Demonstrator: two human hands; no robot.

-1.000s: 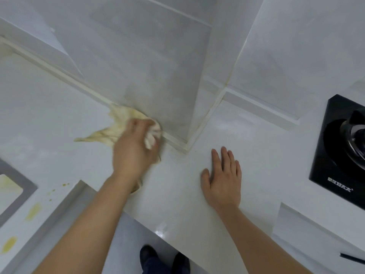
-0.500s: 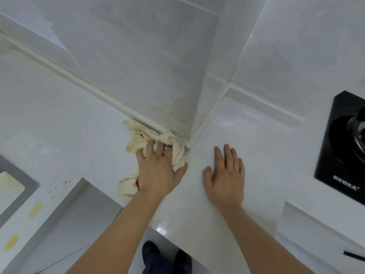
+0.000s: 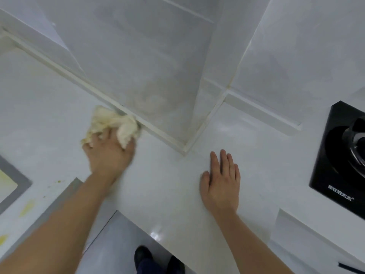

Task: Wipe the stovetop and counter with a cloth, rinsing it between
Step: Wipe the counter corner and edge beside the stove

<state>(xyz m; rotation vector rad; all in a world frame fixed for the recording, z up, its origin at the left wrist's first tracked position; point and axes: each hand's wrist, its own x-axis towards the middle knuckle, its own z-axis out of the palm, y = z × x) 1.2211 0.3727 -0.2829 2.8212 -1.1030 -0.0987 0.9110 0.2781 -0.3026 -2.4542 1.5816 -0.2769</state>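
The left hand [image 3: 109, 153] has its fingers curled into a bunched, cream-yellow cloth [image 3: 112, 123], gripping it from behind so that the crumpled fabric spills out ahead of the knuckles; the hand and wrist are motion-blurred. The cloth lies pressed on the white counter [image 3: 167, 184] right against the raised strip at the foot of the tiled wall [image 3: 138, 62], its far edge touching that strip, to the left of the corner where the wall juts out toward the person.

The right hand [image 3: 221, 180] holds nothing — it rests flat, palm down, on the counter with its fingers straight and close together, pointing toward the wall corner, well apart from the cloth.

From each hand a bare forearm runs back to the lower edge of the view. Between them the counter's front edge gives way to the floor, where dark shoes [image 3: 158, 260] show at the bottom.

At the right edge sits the black glass stovetop [image 3: 325, 175], a burner on it partly cut off by the frame and white lettering near its front corner. At the far left, a grey-framed sink edge [image 3: 17, 184] shows, and yellowish smears and specks [image 3: 26, 208] mark the counter beside it — near the left forearm, some way from the cloth.
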